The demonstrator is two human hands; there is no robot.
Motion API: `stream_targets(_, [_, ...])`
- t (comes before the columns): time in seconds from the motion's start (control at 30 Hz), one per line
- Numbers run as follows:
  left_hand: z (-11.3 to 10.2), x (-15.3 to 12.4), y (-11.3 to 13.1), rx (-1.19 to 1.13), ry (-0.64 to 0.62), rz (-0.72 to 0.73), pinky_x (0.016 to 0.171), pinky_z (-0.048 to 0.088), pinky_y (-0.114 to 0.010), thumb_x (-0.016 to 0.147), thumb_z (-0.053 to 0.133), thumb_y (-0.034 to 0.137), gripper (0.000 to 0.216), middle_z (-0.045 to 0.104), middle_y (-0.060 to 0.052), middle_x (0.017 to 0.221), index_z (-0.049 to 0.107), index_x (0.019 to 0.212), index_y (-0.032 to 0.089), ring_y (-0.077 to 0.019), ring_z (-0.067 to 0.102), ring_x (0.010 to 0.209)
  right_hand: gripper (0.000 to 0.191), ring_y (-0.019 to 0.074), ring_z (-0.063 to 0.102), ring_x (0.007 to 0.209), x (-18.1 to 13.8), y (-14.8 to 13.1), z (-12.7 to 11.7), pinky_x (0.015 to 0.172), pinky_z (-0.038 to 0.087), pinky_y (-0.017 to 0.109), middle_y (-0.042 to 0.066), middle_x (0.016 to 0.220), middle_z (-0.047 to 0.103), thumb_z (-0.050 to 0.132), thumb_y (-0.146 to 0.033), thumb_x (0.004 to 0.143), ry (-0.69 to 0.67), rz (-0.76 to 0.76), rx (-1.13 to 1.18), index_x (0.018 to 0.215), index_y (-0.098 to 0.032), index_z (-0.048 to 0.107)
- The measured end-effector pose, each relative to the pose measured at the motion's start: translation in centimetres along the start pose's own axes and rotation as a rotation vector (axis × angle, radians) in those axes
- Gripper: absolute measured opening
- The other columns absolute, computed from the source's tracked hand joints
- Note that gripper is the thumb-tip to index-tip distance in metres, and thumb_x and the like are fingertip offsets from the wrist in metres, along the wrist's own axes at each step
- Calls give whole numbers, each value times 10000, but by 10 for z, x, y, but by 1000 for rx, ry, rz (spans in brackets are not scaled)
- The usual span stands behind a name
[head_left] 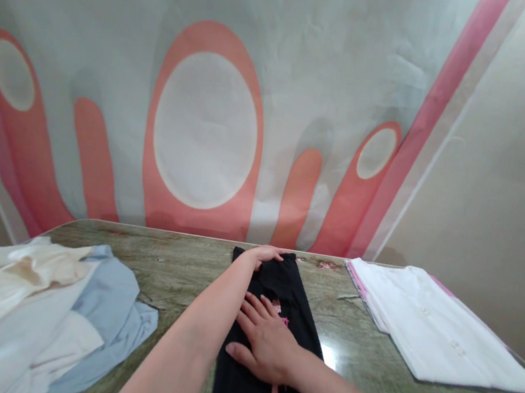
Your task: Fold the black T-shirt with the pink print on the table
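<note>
Plainly, the head view shows one black garment (pixel 299 291) stretched lengthwise over one green, wood-grained desk (pixel 192 275), its far end by the desk's back edge. Two hands are on it. The left hand (pixel 265 256) lies across the garment's far end; whether that grip pinches the cloth, I cannot tell. Nearer on the garment, the right hand (pixel 262 339) rests palm down, its grip spread and flat, holding nothing between the fingers. Two pink areas show on the black cloth, one past the right fingers, one below the wrist. Left of the garment sits one loose heap of cream, white and pale blue fabric (pixel 116 306); right of it, one flat folded stack (pixel 422 326), white above pinkish layers. Beyond the garment, the wall bears three ringed ovals (pixel 206 129).
</note>
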State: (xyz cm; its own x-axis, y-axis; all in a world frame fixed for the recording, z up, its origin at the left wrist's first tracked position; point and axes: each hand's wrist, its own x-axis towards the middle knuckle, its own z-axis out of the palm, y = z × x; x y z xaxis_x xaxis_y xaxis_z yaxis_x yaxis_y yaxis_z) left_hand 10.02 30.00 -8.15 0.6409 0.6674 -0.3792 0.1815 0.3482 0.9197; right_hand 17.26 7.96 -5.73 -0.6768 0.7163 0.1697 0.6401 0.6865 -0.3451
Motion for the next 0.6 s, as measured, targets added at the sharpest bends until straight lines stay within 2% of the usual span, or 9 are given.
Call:
stream_targets(0.1, [4,-12,0,-4,-80,-12,681,498,-341,640,591,129,376,684,-36,804,635,1004,211,-201,640,714,614,250,152,1336,-7,-19,6,1082,80,467,71,1450,255,340,-524,867,11,28,16,1393,-218,252])
stream_targets(0.17, [10,-20,3,16,-94,-47,674,495,-334,663,615,196,278,686,-52,815,655,938,189,-207,638,724,621,266,147,1336,-11,-32,11,1078,84,479,82,1451,250,324,-531,869,5,44,27,1390,-200,262])
stream_targets(0.23, [18,-26,9,87,-32,-92,656,494,-332,690,629,295,223,684,-74,808,666,870,169,-218,635,728,621,288,143,1333,-14,-43,16,1067,93,499,105,1443,263,319,-527,869,-6,48,32,1377,-171,295])
stream_targets(0.33, [31,-27,20,237,171,-102,622,486,-319,688,651,368,234,672,-80,708,667,785,157,-232,625,713,586,300,222,1302,-14,-52,14,1037,167,492,128,1390,360,409,-492,842,4,20,56,1323,-159,381])
stream_targets(0.4, [39,-24,25,302,294,-64,625,474,-303,666,677,374,232,651,-64,627,660,749,158,-242,617,727,453,266,399,1183,-13,-49,7,972,281,429,102,1247,514,493,-419,812,66,48,96,1203,-191,499])
stream_targets(0.47, [46,-19,29,345,373,-21,654,463,-289,650,689,400,259,642,-55,603,657,753,165,-259,614,783,215,210,531,960,-12,-37,-1,852,364,360,55,996,618,506,-303,803,161,139,103,973,-211,600])
stream_targets(0.53, [51,-15,30,385,435,25,685,456,-278,644,685,438,299,650,-62,635,658,781,173,-275,608,858,123,182,541,800,-13,-18,-8,751,386,323,35,812,604,475,-197,792,269,250,65,791,-200,598])
stream_targets(0.6, [55,-11,29,423,476,68,706,453,-268,641,681,447,302,659,-72,679,658,795,188,-281,596,928,108,187,524,784,-17,4,-10,714,396,313,45,809,574,479,-150,758,380,331,28,787,-189,576])
